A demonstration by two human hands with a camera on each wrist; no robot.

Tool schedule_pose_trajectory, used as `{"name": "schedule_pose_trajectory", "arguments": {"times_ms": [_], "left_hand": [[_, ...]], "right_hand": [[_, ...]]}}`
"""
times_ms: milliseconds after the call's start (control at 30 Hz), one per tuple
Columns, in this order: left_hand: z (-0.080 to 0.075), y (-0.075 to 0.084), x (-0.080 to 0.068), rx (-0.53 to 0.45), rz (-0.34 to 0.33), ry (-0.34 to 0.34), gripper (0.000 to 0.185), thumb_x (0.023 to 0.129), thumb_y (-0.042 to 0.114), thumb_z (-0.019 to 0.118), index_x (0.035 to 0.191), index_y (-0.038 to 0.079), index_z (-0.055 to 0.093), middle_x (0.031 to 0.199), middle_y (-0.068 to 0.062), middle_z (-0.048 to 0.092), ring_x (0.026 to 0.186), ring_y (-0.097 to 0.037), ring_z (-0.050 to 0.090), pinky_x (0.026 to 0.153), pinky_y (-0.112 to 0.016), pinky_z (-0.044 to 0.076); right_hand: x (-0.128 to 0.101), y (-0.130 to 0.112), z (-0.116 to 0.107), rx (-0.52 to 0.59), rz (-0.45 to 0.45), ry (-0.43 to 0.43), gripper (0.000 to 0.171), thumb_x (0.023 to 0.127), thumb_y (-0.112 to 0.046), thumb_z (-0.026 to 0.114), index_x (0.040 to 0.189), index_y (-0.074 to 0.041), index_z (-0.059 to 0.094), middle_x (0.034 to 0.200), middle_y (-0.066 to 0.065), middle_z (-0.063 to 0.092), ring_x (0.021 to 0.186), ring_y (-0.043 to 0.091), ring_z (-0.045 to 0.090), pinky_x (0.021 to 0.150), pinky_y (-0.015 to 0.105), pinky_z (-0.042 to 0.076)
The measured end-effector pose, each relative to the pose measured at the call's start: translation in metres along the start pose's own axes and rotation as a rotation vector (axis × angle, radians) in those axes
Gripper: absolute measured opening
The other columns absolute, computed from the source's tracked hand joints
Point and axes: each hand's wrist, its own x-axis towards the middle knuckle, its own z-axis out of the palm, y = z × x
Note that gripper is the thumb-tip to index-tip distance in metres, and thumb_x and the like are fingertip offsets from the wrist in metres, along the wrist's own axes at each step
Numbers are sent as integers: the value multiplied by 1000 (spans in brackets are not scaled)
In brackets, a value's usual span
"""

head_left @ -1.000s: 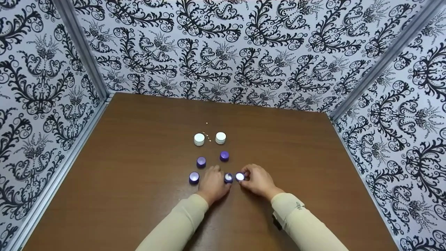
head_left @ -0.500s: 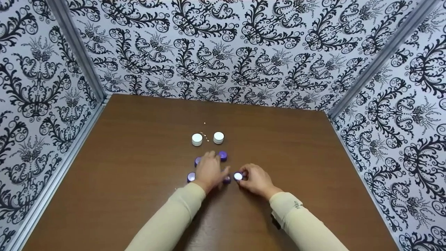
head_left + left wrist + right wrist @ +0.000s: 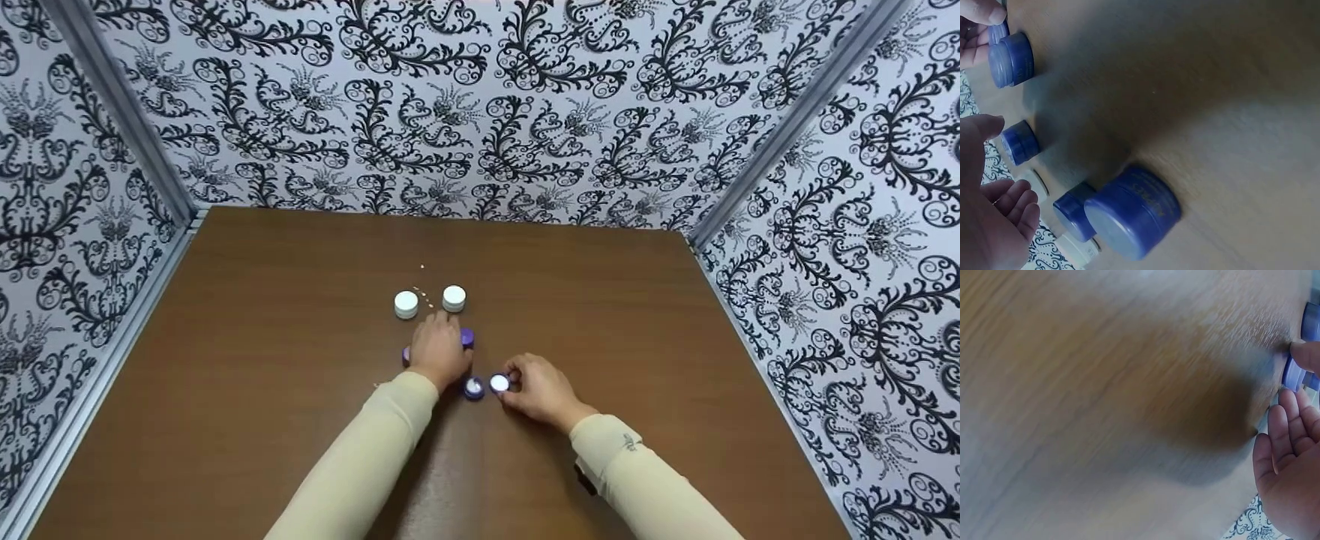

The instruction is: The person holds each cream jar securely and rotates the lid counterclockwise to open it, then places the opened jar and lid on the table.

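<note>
My right hand (image 3: 541, 390) pinches a purple jar lid (image 3: 499, 383), its white round face up, between thumb and fingers. Just left of it stands a purple jar (image 3: 473, 388) with a pale, shiny top. My left hand (image 3: 441, 349) reaches over the other purple jars, fingers loosely bent and holding nothing. In the left wrist view its thumb is close to a purple jar (image 3: 1020, 142). Two more, a smaller purple jar (image 3: 1075, 208) and a large purple jar (image 3: 1134, 211) with gold lettering, stand below. In the head view the left hand and wrist partly hide these jars.
Two white jars, a left white jar (image 3: 406, 304) and a right white jar (image 3: 454, 298), stand beyond the left fingertips. Small pale crumbs (image 3: 424, 296) lie between them. The brown table (image 3: 600, 300) meets patterned walls (image 3: 480, 112) at the back and sides.
My left hand has left the shiny-topped jar and moved forward over the farther purple jars. My right hand keeps hold of the lid. The head view has shifted slightly to the right.
</note>
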Motion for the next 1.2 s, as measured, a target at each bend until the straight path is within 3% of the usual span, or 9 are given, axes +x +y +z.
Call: {"name": "schedule_pose_trajectory", "arguments": {"times_ms": [267, 833, 1200], "left_hand": [[8, 1, 8, 11, 4, -48, 60, 79, 37, 81, 119, -4, 63, 115, -18, 60, 107, -34, 57, 93, -45, 46], [18, -2, 15, 43, 12, -30, 53, 79, 35, 80, 111, -4, 66, 107, -17, 63, 99, -33, 61, 86, -45, 49], [20, -7, 13, -25, 56, 64, 42, 75, 30, 80, 97, -2, 67, 99, -16, 64, 91, -35, 62, 81, -46, 51]], "right_hand": [[-1, 0, 0, 11, -20, 12, 30, 78, -28, 81, 101, -15, 67, 91, -6, 58, 86, 14, 54, 74, 35, 47], [-1, -1, 0, 6, -23, 15, 30, 77, -28, 81, 100, -16, 67, 91, -5, 58, 87, 14, 54, 75, 35, 47], [-2, 1, -1, -11, -29, 18, 27, 79, -29, 80, 100, -17, 67, 91, -5, 58, 86, 13, 53, 73, 34, 46]]}}
